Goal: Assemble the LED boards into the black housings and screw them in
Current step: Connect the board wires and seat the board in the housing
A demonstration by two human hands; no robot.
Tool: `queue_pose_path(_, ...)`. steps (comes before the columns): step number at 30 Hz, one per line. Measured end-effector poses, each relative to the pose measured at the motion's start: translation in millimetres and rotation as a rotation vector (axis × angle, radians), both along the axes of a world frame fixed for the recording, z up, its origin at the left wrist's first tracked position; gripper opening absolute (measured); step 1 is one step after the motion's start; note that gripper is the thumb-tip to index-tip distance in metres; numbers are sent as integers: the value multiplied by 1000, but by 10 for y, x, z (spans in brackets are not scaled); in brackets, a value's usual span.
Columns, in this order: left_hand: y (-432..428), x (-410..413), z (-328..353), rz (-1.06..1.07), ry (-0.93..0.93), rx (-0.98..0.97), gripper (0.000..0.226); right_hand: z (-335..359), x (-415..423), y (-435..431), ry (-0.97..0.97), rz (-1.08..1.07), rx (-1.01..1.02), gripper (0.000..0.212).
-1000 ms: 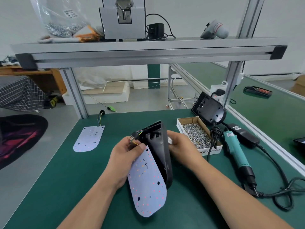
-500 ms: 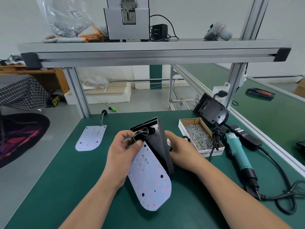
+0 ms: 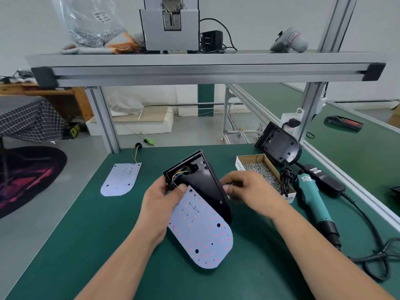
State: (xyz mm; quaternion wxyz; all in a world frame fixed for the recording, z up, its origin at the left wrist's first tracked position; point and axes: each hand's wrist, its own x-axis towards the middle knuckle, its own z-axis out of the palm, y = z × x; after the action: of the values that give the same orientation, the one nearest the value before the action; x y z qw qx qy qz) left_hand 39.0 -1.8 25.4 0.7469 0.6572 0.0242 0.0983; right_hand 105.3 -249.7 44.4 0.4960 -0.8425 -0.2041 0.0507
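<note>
A black housing (image 3: 202,187) stands tilted on its edge at the middle of the green table, its open side turned left. A white LED board (image 3: 201,232) with red and yellow dots hangs out of it toward me, joined by coloured wires (image 3: 179,173) that run into the housing's top. My left hand (image 3: 161,202) grips the board's upper end and the housing's left corner, thumb on the board. My right hand (image 3: 249,189) holds the housing's right back side, fingers curled behind it. A second LED board (image 3: 121,179) lies flat at the left. Another black housing (image 3: 279,147) leans at the back right.
An open cardboard box of screws (image 3: 263,169) sits right of my hands. A teal electric screwdriver (image 3: 311,199) with a black cable (image 3: 368,226) lies further right. An aluminium shelf (image 3: 205,66) crosses overhead on posts (image 3: 104,120) at the table's back.
The housing has tipped more upright and turned, showing its wired inside. The board swung lower and to the right. My right hand slid up along the housing's back.
</note>
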Motion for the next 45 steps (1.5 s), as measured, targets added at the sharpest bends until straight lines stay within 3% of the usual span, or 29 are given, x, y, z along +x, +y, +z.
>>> queue_pose_path(3,-33,-43,13,-118,20,-68,29,-49,-59,85,134,14,408,9)
queue_pose_path(5,-64,-52,11,-136,26,-94,32,-72,-100,144,171,44,490,15)
queue_pose_path(10,-115,-37,-25,-71,46,-37,42,1,-111,104,73,232,117,20)
queue_pose_path(17,-110,-16,-91,-28,111,-13,30,118,-128,-74,228,211,-56,42)
queue_pose_path(23,-137,-16,-98,22,135,-16,31,242,-120,-137,96,37,-89,39)
queue_pose_path(26,-135,-13,-110,40,150,6,28,279,-117,-148,-63,-121,-137,30)
queue_pose_path(29,-153,-26,-105,84,154,77,30,309,-209,-22,-396,-339,39,19)
queue_pose_path(31,-165,-33,-93,106,144,157,27,344,-353,141,-556,-331,196,8)
queue_pose_path(33,-177,-28,-96,148,109,269,21,356,-492,320,-623,-257,195,6)
queue_pose_path(38,-292,-76,-72,216,85,334,17,328,-613,671,-619,-183,-235,47)
queue_pose_path(42,-455,-150,-104,245,7,302,19,292,-573,842,-553,-175,-421,79)
queue_pose_path(45,-483,-152,-116,239,-22,321,27,245,-555,868,-564,-206,-369,70)
